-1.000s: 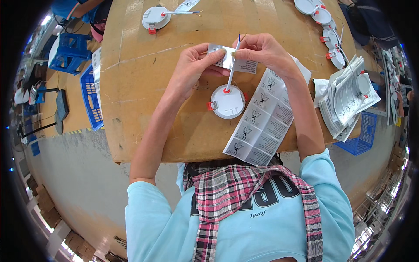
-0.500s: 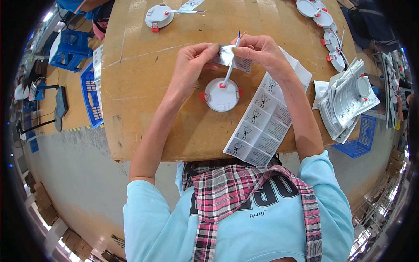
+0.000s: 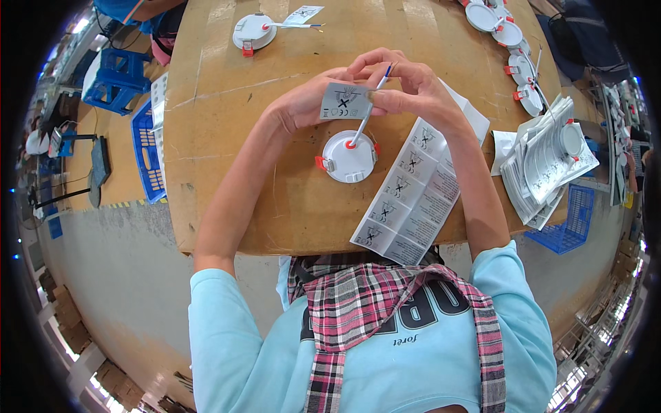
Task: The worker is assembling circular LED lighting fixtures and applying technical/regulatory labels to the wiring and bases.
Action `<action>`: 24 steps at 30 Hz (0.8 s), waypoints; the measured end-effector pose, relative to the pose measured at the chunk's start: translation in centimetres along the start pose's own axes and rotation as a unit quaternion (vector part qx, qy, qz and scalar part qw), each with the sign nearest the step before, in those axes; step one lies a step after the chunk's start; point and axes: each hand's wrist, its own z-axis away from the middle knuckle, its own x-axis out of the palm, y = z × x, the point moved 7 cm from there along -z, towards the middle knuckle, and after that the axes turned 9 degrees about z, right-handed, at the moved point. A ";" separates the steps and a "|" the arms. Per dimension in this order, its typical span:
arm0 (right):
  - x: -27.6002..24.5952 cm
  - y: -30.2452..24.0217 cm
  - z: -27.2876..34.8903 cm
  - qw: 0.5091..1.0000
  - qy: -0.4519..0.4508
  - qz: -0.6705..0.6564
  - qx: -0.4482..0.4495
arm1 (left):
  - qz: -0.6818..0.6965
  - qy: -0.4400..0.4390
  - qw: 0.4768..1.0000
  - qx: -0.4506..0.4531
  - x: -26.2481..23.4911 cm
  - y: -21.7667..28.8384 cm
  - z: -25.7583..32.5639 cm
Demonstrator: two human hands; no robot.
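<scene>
Both hands hold a small label over a round white lamp on the table.

The left hand (image 3: 310, 103) pinches the label (image 3: 345, 102); the right hand (image 3: 406, 86) grips the label's edge and the lamp's wire (image 3: 365, 120). The lamp (image 3: 349, 157) lies just beside a leaflet (image 3: 410, 196) on the table (image 3: 227, 138).

Small label (image 3: 344, 102): grey-white rectangle with black symbols, held between both hands above the desk.
Label sheet (image 3: 410, 198): long white strip of rectangular stickers, lying diagonally near the desk's front edge.
Far label (image 3: 303, 14): small white slip at the desk's far edge.
</scene>
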 end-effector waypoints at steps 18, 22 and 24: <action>-0.9 -1.7 0.0 0.977 0.090 0.181 -0.067 | -0.025 0.092 0.988 0.122 -3.1 0.8 2.4; -0.3 -1.6 0.0 0.980 0.101 0.161 -0.066 | -0.038 0.102 0.984 0.140 -3.0 0.8 2.7; -0.8 -1.0 0.2 0.985 0.143 0.079 -0.059 | -0.052 0.127 0.978 0.157 -3.1 0.9 3.0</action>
